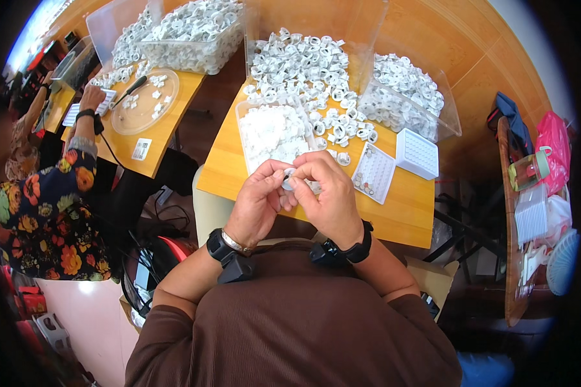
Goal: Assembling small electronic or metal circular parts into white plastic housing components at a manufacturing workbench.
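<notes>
Over the near side of the surface [400, 219]: one small white round part [288, 180], pinched at my fingertips. My left grip [257, 200]: closed on its left side. My right grip [328, 193]: closed on its right, thumb against forefinger. Just beyond: one tub [241, 129] of white pieces. Handling, as I judge: left braced, right pressing lightly and squarely, part unhidden by fingers.

2 wearer's hands [332, 193], 1 held wht pc. [286, 184], 1 scrwdrvr [137, 84], 1 pink bag [551, 147]
</notes>
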The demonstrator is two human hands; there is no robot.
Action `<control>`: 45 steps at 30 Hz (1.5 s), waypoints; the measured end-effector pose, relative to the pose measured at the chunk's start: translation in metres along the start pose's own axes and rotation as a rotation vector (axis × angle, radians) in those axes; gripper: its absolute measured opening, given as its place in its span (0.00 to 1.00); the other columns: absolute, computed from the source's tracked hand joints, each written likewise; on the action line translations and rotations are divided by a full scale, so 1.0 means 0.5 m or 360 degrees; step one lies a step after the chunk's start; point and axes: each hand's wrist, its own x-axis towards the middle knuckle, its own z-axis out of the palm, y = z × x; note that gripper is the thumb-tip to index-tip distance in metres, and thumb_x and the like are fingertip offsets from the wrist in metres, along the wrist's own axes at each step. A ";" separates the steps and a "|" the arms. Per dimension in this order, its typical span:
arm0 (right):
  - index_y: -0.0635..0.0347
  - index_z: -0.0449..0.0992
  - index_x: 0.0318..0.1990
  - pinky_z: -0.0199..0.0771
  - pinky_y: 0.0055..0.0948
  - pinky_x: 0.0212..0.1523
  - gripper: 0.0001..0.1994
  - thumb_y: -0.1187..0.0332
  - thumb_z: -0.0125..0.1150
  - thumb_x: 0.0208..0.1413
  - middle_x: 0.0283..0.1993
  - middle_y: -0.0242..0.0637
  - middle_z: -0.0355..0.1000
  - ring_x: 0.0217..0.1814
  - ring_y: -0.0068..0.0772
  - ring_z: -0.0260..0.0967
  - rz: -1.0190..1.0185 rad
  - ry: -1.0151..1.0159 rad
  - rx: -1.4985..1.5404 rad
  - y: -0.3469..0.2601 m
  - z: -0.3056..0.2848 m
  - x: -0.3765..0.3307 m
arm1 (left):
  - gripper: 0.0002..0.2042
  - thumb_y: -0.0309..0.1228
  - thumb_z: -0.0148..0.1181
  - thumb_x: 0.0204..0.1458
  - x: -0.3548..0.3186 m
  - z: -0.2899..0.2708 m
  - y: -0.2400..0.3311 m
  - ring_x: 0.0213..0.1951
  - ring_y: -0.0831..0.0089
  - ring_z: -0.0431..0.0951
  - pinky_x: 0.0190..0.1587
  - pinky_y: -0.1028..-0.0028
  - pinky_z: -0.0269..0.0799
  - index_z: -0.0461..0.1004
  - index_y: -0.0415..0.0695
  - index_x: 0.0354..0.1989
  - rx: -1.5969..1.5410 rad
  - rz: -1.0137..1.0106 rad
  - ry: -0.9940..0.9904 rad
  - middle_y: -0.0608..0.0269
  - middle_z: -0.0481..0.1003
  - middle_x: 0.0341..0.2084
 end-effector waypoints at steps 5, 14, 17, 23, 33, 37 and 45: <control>0.62 0.71 0.30 0.72 0.36 0.35 0.03 0.77 0.58 0.49 0.38 0.44 0.71 0.36 0.45 0.72 0.0107 0.0025 0.0088 0.014 0.009 -0.004 | 0.10 0.32 0.48 0.61 0.000 0.000 -0.002 0.28 0.76 0.76 0.31 0.79 0.74 0.67 0.39 0.43 -0.0005 -0.0005 -0.0009 0.62 0.75 0.31; 0.64 0.72 0.32 0.77 0.26 0.30 0.03 0.76 0.60 0.52 0.40 0.41 0.71 0.34 0.30 0.74 0.0281 0.0094 0.0416 0.010 0.021 -0.003 | 0.10 0.31 0.48 0.61 0.002 0.001 -0.008 0.29 0.73 0.77 0.31 0.78 0.74 0.66 0.38 0.44 -0.0049 0.0084 -0.0015 0.60 0.74 0.31; 0.64 0.73 0.32 0.77 0.25 0.31 0.02 0.76 0.59 0.52 0.41 0.41 0.70 0.34 0.27 0.73 0.0378 0.0123 0.0507 0.009 0.023 -0.003 | 0.10 0.32 0.48 0.60 0.002 0.008 -0.001 0.28 0.72 0.76 0.30 0.77 0.74 0.66 0.38 0.45 -0.0038 0.0072 0.0032 0.59 0.74 0.31; 0.65 0.73 0.32 0.76 0.25 0.32 0.02 0.76 0.59 0.52 0.40 0.40 0.71 0.34 0.27 0.72 0.0434 0.0017 0.0586 0.007 0.002 -0.004 | 0.11 0.34 0.51 0.59 0.001 -0.009 0.014 0.25 0.73 0.74 0.28 0.76 0.72 0.65 0.40 0.43 0.0113 -0.0136 -0.0151 0.60 0.73 0.30; 0.65 0.73 0.31 0.72 0.30 0.38 0.03 0.74 0.60 0.51 0.39 0.43 0.72 0.39 0.36 0.72 0.0331 -0.0026 0.0460 -0.003 -0.028 0.001 | 0.11 0.33 0.51 0.59 -0.004 0.000 0.008 0.27 0.72 0.74 0.29 0.77 0.70 0.64 0.41 0.45 0.0009 -0.0082 -0.0196 0.58 0.72 0.32; 0.65 0.73 0.31 0.71 0.31 0.39 0.03 0.74 0.60 0.51 0.39 0.43 0.72 0.39 0.39 0.72 0.0345 -0.0072 0.0431 -0.004 -0.027 -0.001 | 0.11 0.33 0.52 0.58 -0.005 0.000 0.011 0.28 0.72 0.74 0.30 0.77 0.71 0.64 0.41 0.45 0.0042 -0.0072 -0.0194 0.58 0.72 0.32; 0.64 0.72 0.30 0.70 0.34 0.41 0.04 0.74 0.60 0.51 0.39 0.43 0.72 0.40 0.43 0.71 0.0220 -0.0037 0.0316 -0.006 -0.040 0.008 | 0.11 0.33 0.53 0.58 -0.002 0.003 0.019 0.28 0.73 0.74 0.29 0.78 0.71 0.65 0.41 0.44 0.0101 -0.0041 -0.0170 0.59 0.72 0.31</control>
